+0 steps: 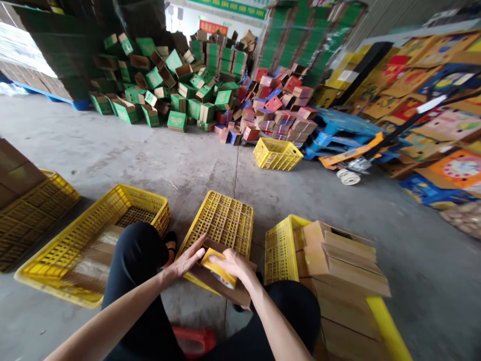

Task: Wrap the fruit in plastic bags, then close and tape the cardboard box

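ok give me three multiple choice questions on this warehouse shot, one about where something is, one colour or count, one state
1. Where is the upturned yellow crate?
A. On the floor just beyond the hands
B. On the blue pallet
C. On top of the green box pile

2. What colour is the roll of tape under the right hand?
A. Red
B. Yellow
C. Green

3. How is the yellow crate at the person's right loaded?
A. With nothing in it
B. With folded green boxes
C. With a stack of flat brown cardboard

Answers:
1 A: it lies slatted bottom up on the concrete, right past the hands.
2 B: the roll shows yellow between the right hand and left hand.
3 C: brown cardboard pieces rise above its rim.
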`<state>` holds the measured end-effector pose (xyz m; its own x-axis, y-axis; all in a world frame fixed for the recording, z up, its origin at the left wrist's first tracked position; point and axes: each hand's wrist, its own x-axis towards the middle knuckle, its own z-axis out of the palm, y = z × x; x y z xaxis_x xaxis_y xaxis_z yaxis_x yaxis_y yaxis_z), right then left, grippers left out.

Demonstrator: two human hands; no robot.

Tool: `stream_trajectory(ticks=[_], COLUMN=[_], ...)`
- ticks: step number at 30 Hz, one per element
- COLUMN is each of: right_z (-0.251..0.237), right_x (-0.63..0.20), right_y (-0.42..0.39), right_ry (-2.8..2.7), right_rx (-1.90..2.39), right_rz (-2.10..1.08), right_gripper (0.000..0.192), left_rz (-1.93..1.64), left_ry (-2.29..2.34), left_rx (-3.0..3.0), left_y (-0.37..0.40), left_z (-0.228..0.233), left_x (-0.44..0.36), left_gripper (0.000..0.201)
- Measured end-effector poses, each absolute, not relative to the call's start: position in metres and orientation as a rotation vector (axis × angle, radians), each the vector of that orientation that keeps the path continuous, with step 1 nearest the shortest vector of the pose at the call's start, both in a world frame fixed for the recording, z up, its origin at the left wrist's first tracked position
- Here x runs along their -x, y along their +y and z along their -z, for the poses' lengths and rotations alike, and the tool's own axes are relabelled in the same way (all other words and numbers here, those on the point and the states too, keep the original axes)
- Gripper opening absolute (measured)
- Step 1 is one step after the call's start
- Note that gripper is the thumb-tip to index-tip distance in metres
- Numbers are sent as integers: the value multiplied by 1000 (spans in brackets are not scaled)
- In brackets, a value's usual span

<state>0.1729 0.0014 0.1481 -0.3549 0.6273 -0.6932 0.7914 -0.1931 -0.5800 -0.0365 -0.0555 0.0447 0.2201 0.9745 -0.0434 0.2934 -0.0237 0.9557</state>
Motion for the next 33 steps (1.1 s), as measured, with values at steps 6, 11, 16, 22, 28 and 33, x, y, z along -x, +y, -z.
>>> stream_trajectory(ticks=[6,11,16,22,28,33], right_z=[-151,-157,-157,-141,-126,-126], right_x=[-170,-170,-179,-185,-192,-193], right_y=[2,4,5,1,4,4], right_ry=[1926,1921,1883,1841,1853,1852], right_rx=[-1666,-1671,-1681,-1757,-1725,-1718], right_rz=[1525,1511,1532,1602,1642,1623], right_gripper=[44,40,42,41,39,41], left_rz=[-858,-836,-838,-889,-670,-569], left_ry=[1255,1276,1250,1283,1188,1150], left_rx=[-1520,-1554,-1581,-1540,-2105,-2337], left_y=[-55,-53,-55,-57,-77,-83], left_z=[-49,-47,-46,-36,-5,4], left_x=[38,36,34,49,67,66], left_gripper=[74,74,73,67,85,124])
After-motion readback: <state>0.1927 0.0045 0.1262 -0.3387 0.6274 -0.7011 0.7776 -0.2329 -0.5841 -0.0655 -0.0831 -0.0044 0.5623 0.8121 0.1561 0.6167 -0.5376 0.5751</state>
